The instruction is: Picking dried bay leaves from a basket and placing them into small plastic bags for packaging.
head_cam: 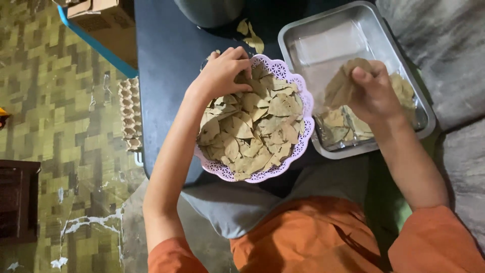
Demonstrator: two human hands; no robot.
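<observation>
A lilac openwork plastic basket (306,108) sits on a dark tabletop (166,60), heaped with dry brownish bay leaves (255,129). My left hand (222,71) reaches into the basket's far side, fingers curled on leaves there. To the right stands a shiny steel tray (323,35) holding a smaller pile of sorted leaves (341,124). My right hand (374,93) hovers over that tray, pinching a single dry leaf (341,83) between thumb and fingers.
A few loose leaves (251,35) lie by a dark round vessel (209,10) at the table's far edge. A cardboard box (106,25) and a stack of egg cartons (130,114) stand on the patterned floor at left. Grey cloth covers the right side.
</observation>
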